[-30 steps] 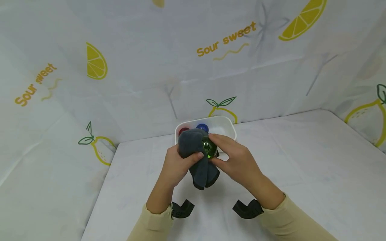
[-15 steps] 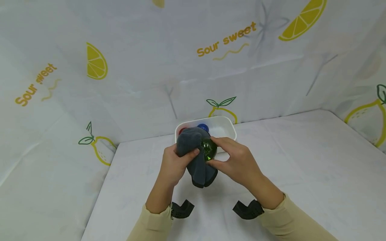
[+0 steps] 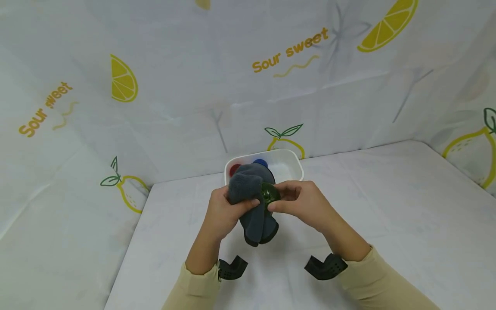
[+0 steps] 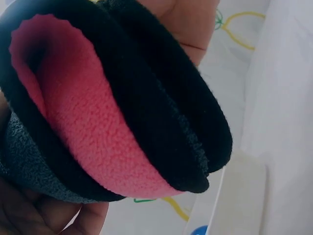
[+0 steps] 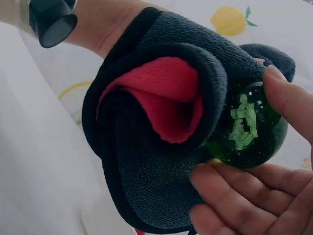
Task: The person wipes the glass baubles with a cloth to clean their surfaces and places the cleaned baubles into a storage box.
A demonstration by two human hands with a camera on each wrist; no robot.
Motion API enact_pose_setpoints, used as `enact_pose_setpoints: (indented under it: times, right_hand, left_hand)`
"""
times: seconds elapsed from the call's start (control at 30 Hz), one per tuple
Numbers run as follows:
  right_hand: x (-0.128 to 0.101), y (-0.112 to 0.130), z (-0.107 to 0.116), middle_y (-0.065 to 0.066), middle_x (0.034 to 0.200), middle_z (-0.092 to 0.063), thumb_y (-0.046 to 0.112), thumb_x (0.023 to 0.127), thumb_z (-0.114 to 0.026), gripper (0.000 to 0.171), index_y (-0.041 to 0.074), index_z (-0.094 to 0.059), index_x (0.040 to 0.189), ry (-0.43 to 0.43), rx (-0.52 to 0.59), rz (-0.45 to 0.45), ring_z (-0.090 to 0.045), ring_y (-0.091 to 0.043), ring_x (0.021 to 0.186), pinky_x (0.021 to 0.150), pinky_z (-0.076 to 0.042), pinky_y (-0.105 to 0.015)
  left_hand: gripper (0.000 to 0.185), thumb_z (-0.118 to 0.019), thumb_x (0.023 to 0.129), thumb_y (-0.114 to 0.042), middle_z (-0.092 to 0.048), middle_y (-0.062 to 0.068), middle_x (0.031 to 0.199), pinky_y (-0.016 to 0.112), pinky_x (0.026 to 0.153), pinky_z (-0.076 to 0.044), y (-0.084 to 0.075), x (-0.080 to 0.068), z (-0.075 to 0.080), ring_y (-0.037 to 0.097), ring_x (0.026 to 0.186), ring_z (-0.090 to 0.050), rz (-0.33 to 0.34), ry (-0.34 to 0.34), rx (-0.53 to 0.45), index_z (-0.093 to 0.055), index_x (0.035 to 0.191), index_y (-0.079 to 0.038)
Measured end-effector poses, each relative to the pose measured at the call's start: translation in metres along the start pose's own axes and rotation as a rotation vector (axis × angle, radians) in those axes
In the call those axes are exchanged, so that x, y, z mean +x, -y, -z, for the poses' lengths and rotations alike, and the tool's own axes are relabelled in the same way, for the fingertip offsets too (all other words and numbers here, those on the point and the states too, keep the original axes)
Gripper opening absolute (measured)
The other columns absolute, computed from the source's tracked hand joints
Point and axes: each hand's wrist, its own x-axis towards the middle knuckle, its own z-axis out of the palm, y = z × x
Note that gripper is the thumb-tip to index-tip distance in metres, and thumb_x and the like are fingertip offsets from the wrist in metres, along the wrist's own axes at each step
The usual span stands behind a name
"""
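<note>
Just behind the fingers, a white tub (image 3: 288, 160) holds a red ball (image 3: 234, 169) and a blue ball (image 3: 260, 162). The left hand (image 3: 222, 212) grips a grey cloth (image 3: 253, 215) hanging downward; the right hand (image 3: 306, 204) pinches a green ball (image 3: 270, 193) against it.

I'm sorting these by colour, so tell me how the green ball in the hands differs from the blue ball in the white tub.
The green ball is glittery dark green, held by the right hand against the grey cloth that the left hand grips. The blue ball is plain blue and lies untouched in the white tub. Both look round and glossy.
</note>
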Motion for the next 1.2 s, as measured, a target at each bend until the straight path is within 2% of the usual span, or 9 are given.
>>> enact_pose_setpoints:
  times: [0.2,0.3,0.47,0.57,0.63,0.77,0.93,1.07,1.2]
  right_hand:
    - [0.005,-0.007,0.003,-0.014,0.1,-0.072,0.038,0.088,-0.074,0.057,-0.01,-0.064,0.116,0.091,0.183,-0.008,-0.071,-0.023,0.085,0.082,-0.059,-0.034]
    - [0.006,-0.006,0.002,-0.014,0.101,-0.072,0.038,0.088,-0.073,0.058,-0.011,-0.063,0.117,0.056,0.199,-0.016,-0.071,-0.021,0.085,0.082,-0.059,-0.034]
    - [0.005,-0.004,0.003,-0.014,0.105,-0.071,0.026,0.088,-0.074,0.049,-0.009,-0.062,0.121,0.01,0.198,-0.049,-0.07,-0.015,0.087,0.084,-0.058,-0.032]
    - [0.003,-0.001,0.003,-0.013,0.106,-0.071,0.02,0.086,-0.076,0.047,-0.005,-0.063,0.123,-0.006,0.169,-0.052,-0.069,-0.015,0.09,0.084,-0.057,-0.031]
    - [0.002,0.0,0.003,-0.012,0.106,-0.071,0.018,0.084,-0.078,0.047,-0.001,-0.064,0.124,-0.021,0.141,-0.036,-0.069,-0.016,0.092,0.082,-0.057,-0.029]
    - [-0.002,0.002,0.003,-0.011,0.109,-0.071,0.015,0.08,-0.082,0.049,0.007,-0.065,0.126,-0.06,0.103,0.041,-0.069,-0.02,0.093,0.078,-0.059,-0.03]
    - [-0.004,0.004,0.001,-0.006,0.116,-0.069,0.013,0.077,-0.084,0.054,0.011,-0.065,0.127,-0.127,0.015,0.182,-0.068,-0.019,0.095,0.079,-0.058,-0.029]
    - [-0.005,0.004,0.0,0.0,0.117,-0.068,0.012,0.074,-0.087,0.06,0.011,-0.064,0.129,-0.196,-0.128,0.341,-0.066,-0.014,0.099,0.084,-0.057,-0.03]
    - [-0.005,0.004,-0.001,-0.001,0.121,-0.066,0.009,0.069,-0.089,0.065,0.009,-0.063,0.129,-0.254,-0.228,0.458,-0.064,-0.014,0.105,0.084,-0.058,-0.033]
  left_hand:
    - [0.036,-0.075,0.085,-0.017,-0.07,0.011,0.111,0.039,0.083,-0.057,-0.001,-0.002,-0.001,0.023,0.097,-0.066,0.003,0.037,0.052,-0.065,0.119,-0.007]
    - [0.039,-0.071,0.089,-0.018,-0.067,0.012,0.116,0.039,0.087,-0.057,-0.004,-0.002,-0.001,0.023,0.1,-0.066,0.0,0.074,0.066,-0.06,0.125,-0.006]
    - [0.04,-0.064,0.093,-0.013,-0.064,0.016,0.122,0.043,0.094,-0.054,-0.007,-0.002,0.0,0.025,0.104,-0.064,0.021,0.131,0.021,-0.055,0.13,-0.002]
    - [0.04,-0.065,0.092,-0.01,-0.063,0.016,0.123,0.044,0.095,-0.053,-0.006,-0.001,0.001,0.026,0.105,-0.064,0.052,0.126,-0.016,-0.055,0.13,-0.002]
    - [0.041,-0.07,0.088,-0.009,-0.065,0.016,0.12,0.043,0.094,-0.054,-0.005,0.0,0.001,0.026,0.104,-0.065,0.089,0.085,-0.045,-0.057,0.127,-0.001]
    - [0.045,-0.078,0.08,-0.007,-0.068,0.015,0.113,0.039,0.089,-0.056,-0.004,0.002,-0.001,0.024,0.099,-0.067,0.147,-0.045,-0.124,-0.062,0.122,0.0]
    - [0.047,-0.081,0.078,-0.009,-0.069,0.012,0.107,0.036,0.085,-0.058,-0.003,0.003,-0.004,0.021,0.095,-0.068,0.11,-0.144,-0.202,-0.064,0.122,-0.001]
    - [0.05,-0.082,0.08,-0.019,-0.07,0.01,0.105,0.033,0.084,-0.058,-0.002,0.003,-0.004,0.019,0.094,-0.069,0.064,-0.124,-0.216,-0.064,0.122,0.0]
    - [0.043,-0.074,0.087,-0.012,-0.068,0.016,0.109,0.032,0.085,-0.058,-0.003,0.002,-0.002,0.018,0.095,-0.068,0.022,-0.057,-0.19,-0.061,0.125,0.004]
